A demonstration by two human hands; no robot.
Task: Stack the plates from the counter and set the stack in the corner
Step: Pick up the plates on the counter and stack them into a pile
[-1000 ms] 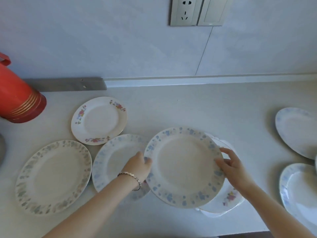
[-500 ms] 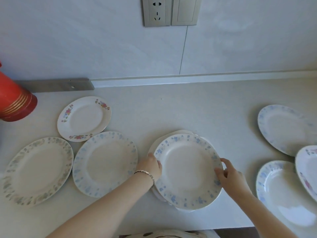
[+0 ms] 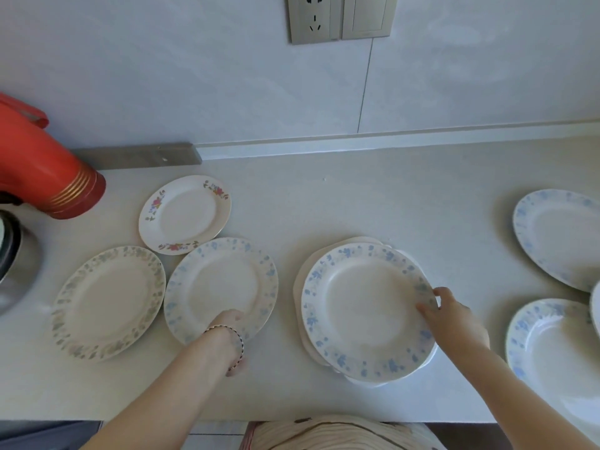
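A stack of plates (image 3: 368, 311) lies at the middle of the counter, topped by a plate with a blue-flowered rim. My right hand (image 3: 449, 318) pinches that top plate's right rim, thumb on top. To its left lies a single blue-flowered plate (image 3: 220, 284). My left hand (image 3: 227, 324), with a bracelet on the wrist, grips this plate's near rim. Farther left lie a small red-flowered plate (image 3: 185, 214) and a large plate with a grey-green rim (image 3: 108, 302). At the right are two blue-rimmed plates (image 3: 558, 235) (image 3: 552, 355) and the edge of a third (image 3: 596, 303).
A red thermos (image 3: 42, 170) stands at the back left by the wall, and a metal pot (image 3: 9, 254) sits at the left edge. A wall socket (image 3: 311, 17) is above. The counter's front edge (image 3: 324, 417) runs just before my body.
The blue-flowered plate I held in both hands now lies on the stack. My left hand has left it and moved left onto the single blue-flowered plate. My right hand stays on the rim.
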